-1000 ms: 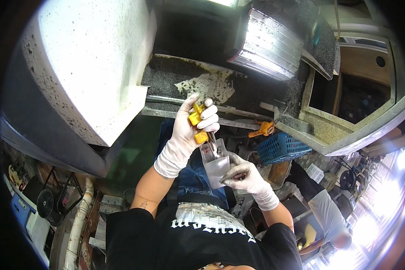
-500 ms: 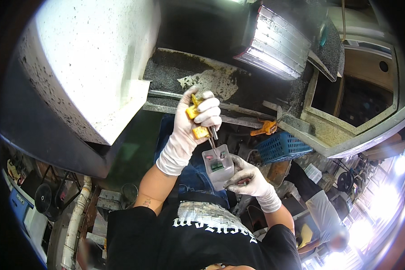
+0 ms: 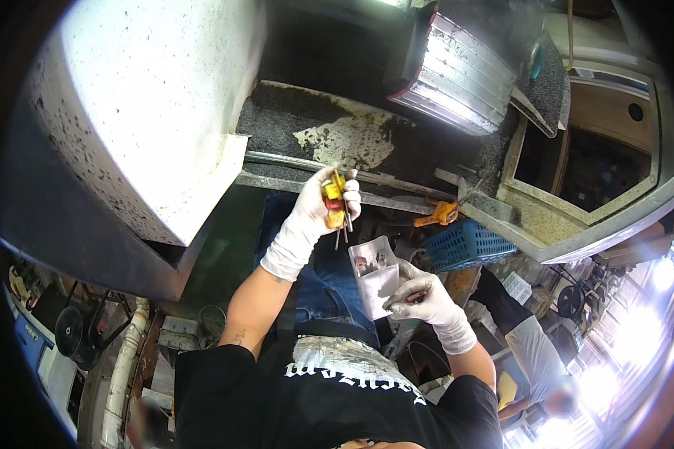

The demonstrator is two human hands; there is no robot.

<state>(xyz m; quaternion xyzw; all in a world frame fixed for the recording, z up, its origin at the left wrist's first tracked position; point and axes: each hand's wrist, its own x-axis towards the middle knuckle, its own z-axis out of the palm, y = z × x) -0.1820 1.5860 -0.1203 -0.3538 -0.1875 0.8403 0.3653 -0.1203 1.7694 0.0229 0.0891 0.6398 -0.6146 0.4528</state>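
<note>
My gloved left hand (image 3: 318, 206) grips a bundle of yellow and red pieces (image 3: 334, 194) with thin metal rods or tool tips pointing down. Below and right of it, my gloved right hand (image 3: 419, 299) holds a translucent plastic box (image 3: 376, 283) tilted in front of my lap, with small parts inside its upper compartment. A small reddish piece shows among the right fingers, too small to name. The rod ends are just outside the box, at its upper left.
Ahead are a grimy ledge (image 3: 337, 142), a large pale panel (image 3: 135, 105), a metal housing (image 3: 457, 71) and an open frame (image 3: 591, 150). An orange tool (image 3: 436, 215), blue basket (image 3: 468, 245), pipe (image 3: 127, 374) and fan (image 3: 569, 299) sit around. A co-worker (image 3: 535, 359) is at right.
My left hand has drawn the rods up and left, out of the box, and red pieces now show. My right hand and the box have shifted right and tilted.
</note>
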